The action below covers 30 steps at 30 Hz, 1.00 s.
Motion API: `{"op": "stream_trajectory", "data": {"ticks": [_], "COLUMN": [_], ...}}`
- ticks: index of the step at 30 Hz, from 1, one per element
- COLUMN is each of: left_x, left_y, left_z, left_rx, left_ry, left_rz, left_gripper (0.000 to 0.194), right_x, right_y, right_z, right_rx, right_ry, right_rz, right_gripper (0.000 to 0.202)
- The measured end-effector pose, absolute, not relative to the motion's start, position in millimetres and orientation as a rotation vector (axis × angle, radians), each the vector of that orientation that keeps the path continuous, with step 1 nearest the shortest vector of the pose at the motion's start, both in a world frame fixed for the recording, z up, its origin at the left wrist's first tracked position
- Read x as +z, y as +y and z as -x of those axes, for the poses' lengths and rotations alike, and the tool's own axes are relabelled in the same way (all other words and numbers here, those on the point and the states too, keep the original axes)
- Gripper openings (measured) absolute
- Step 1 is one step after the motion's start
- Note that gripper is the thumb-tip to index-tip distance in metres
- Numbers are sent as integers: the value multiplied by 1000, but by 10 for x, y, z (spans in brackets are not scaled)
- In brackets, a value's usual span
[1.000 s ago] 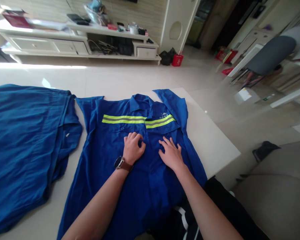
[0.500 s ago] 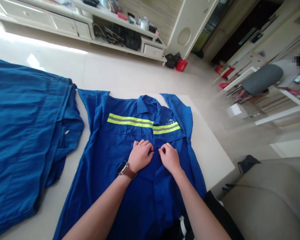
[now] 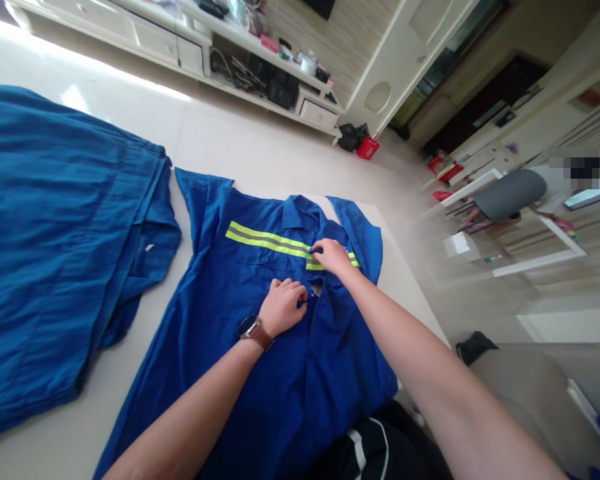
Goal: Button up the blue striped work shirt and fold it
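Blue woven collared work shirt (image 3: 280, 383) lies spread mid-frame on white desk (image 3: 393, 261). Right hand (image 3: 327, 255) has shifted up, now pinching front edge by yellow-green stripe (image 3: 266, 241); I judge work moved collarward. Left hand (image 3: 286, 307) stays lower, fingers curled; hold I can't tell.

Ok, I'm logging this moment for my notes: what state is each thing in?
Blue shirt: spread out, front up.
Bright stripe: partly covered by the right hand.
Right hand: pinching the shirt at the stripe.
Left hand: fingers curled, on the shirt; grip unclear.
Watch: strapped on the left wrist.
Other blue garment: layered, wrinkled.
Small cabinet drawer: shut.
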<state>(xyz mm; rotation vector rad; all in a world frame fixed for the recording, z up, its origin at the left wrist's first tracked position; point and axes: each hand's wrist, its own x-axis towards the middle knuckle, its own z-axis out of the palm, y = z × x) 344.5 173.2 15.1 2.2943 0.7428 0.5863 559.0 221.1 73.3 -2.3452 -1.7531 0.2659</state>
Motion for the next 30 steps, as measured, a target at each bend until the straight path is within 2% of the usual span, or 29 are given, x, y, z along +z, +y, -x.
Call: {"op": "stream_trajectory", "data": {"ticks": [2,5,8,12,15,18,24,30], "left_x": [146,143,141,139,136,128,111,103], "left_y": [1735,1741,1747,1749,1751,1768,1829,1855], "left_z": [-3445,-3443,-3445,-3452,-3451,-3440,-3403,-3394], "left_rx": [596,596,596,608,613,623,624,625], "left_ry": [740,730,734,737,730,722,682,669], "left_rz": [-2295,-2293,-2289,-2294,-2284,-2235,-2096,-2069], "left_gripper": [6,7,8,9,8,6,10,9], "right_x": [768,880,981,951,818,704,562,588], "right_y": [2431,2585,2347,1545,1015,740,454,440], "right_z": [-5697,-5798,-5719,-5295,-4941,-4720,-4611,-4589], "right_rx": [161,-14,10,151,319,301,289,218], "right_ry": [-1620,-1379,-1444,-1384,-1310,-1335,-1488,-1504], "right_rz": [2365,2218,2065,2108,2201,2268,2391,2343], "right_gripper": [24,33,46,13,21,23,22,36]}}
